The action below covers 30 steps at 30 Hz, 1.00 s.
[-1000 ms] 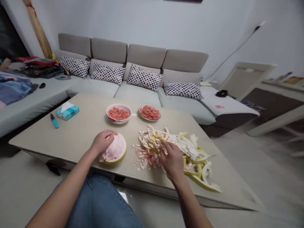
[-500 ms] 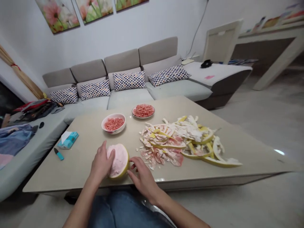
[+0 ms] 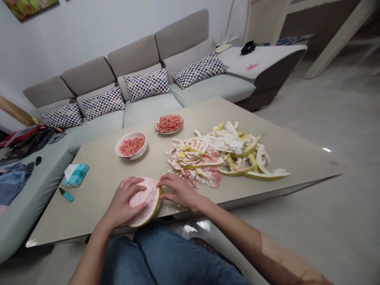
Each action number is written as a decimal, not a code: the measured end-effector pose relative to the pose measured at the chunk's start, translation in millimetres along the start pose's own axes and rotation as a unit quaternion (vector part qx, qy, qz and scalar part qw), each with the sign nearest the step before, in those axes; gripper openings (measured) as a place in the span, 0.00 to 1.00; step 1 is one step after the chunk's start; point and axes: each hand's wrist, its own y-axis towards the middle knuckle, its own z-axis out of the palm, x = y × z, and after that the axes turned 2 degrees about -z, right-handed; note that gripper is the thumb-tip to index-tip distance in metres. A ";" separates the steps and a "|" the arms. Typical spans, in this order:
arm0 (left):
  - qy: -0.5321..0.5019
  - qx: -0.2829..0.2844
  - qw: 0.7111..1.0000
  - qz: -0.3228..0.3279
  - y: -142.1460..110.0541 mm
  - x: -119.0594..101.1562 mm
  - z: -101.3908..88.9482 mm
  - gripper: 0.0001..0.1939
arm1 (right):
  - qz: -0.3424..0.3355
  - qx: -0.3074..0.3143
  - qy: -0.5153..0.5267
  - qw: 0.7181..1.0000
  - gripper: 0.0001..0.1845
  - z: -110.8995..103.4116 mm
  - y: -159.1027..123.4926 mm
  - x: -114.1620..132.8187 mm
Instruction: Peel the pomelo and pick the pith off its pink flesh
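Left hand (image 3: 123, 204) cups the pomelo half (image 3: 145, 201) at the bench (image 3: 97, 182) edge; right hand (image 3: 178, 190), fingers loosely spread, touches its right rim, peel pile (image 3: 219, 156) just beyond.

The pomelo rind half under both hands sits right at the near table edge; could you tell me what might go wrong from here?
The pomelo rind half lies at the near edge of the table, with the left hand on top and the right hand at its side; a push toward the person could tip it off onto the lap. The peel pile lies just beyond the right hand, so a sweep of that arm may scatter scraps. The two bowls of fruit flesh stand farther back, less exposed.
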 end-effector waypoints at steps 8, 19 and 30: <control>-0.052 -0.058 0.996 -0.034 2.0 11.8 10.8 0.10 | -0.072 0.081 -0.060 0.992 0.20 -10.0 19.4 -21.0; -0.090 -0.077 0.993 -0.002 -0.1 18.9 8.5 0.08 | -0.070 0.172 -0.005 0.983 0.13 -10.0 45.9 -9.7; -0.101 -0.074 0.992 0.000 5.0 9.4 9.7 0.10 | -0.039 0.206 0.046 0.977 0.10 -5.0 40.0 -12.8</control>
